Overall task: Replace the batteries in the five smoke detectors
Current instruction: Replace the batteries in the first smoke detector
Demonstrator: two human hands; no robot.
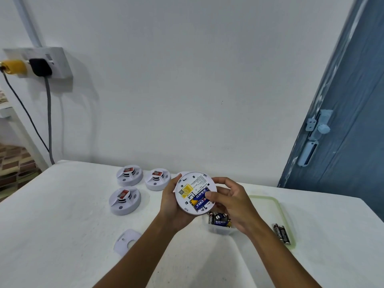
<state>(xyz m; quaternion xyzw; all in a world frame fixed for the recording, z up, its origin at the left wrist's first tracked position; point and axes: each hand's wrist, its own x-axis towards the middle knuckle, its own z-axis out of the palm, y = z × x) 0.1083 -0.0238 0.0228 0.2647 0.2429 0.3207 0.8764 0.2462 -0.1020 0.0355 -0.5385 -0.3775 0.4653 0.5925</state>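
**While two hands hold an opened smoke detector, blue batteries sit in its back**

Held above a white table [62, 204], a round white smoke detector [194, 192] is turned with its back toward the camera. The left hand [172, 201] grasps its left rim, fingers curled behind it. The right hand [230, 202] curls around the right rim, with its thumb pressing on the blue batteries [199, 199] in the open compartment. One battery shows the letters "CELL" in white; the other carries white writing too small to read. A yellow sticker [186, 190] with a small square code sits left of the batteries, and fine print above it cannot be read.

Three more smoke detectors rest face up on the table to the left: one at the far left [129, 175], one beside it [157, 179], and one nearer [124, 201]. Each has a red label on top, its text illegible.

Just below the hands, a clear plastic tub [221, 229] holds loose batteries [218, 219], one marked "EVEREADY". To the right, a pale green lid [284, 217] lies flat with two black batteries [281, 233] on it, also marked "EVEREADY". A white mounting plate [126, 241] lies near the left forearm.

On the wall, a socket plate [56, 61] holds a black plug [40, 67] and a yellow plug [14, 66].
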